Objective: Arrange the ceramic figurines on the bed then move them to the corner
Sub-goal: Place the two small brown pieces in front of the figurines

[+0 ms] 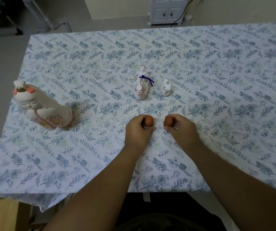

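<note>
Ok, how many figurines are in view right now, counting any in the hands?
5. Large doll figurine at the bed's left; ribboned white figurine and small white figurine mid-bed; one brown piece in the left hand, another in the right hand.

Both bare forearms reached forward from the near edge, converging toward the middle. The left hand (138, 130) and right hand (179, 129) sat side by side, slightly apart, knuckles up. Each grip was curled closed around a small brown rounded piece, thumbs pointing inward.
</note>
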The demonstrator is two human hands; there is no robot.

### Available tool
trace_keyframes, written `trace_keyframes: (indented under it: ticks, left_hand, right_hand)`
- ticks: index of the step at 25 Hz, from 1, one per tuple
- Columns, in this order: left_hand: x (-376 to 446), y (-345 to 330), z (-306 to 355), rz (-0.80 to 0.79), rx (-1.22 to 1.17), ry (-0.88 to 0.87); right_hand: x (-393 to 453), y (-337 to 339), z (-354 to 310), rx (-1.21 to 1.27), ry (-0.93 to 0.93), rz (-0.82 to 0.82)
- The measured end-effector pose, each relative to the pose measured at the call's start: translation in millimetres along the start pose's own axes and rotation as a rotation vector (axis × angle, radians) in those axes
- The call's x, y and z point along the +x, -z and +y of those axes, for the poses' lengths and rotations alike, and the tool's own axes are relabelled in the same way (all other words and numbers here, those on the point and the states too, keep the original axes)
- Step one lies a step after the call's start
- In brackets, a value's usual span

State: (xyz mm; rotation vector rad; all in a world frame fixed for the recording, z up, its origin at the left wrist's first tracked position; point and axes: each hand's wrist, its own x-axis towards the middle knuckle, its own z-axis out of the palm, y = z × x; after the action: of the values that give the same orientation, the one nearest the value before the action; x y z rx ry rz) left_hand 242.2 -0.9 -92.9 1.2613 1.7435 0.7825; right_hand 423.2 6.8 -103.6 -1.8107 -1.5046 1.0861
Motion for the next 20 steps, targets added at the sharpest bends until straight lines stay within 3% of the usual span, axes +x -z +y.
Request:
trace_keyframes:
  ticks: [14, 20]
  left_hand:
    - [-2, -1, 1, 0.006, 0.041, 0.018]
    - [-19, 18, 2, 0.006, 0.07, 0.012]
  right_hand:
    - [-6, 3, -2, 0.012, 0.05, -0.029]
    - [-22, 15, -21, -0.188, 0.173, 0.021]
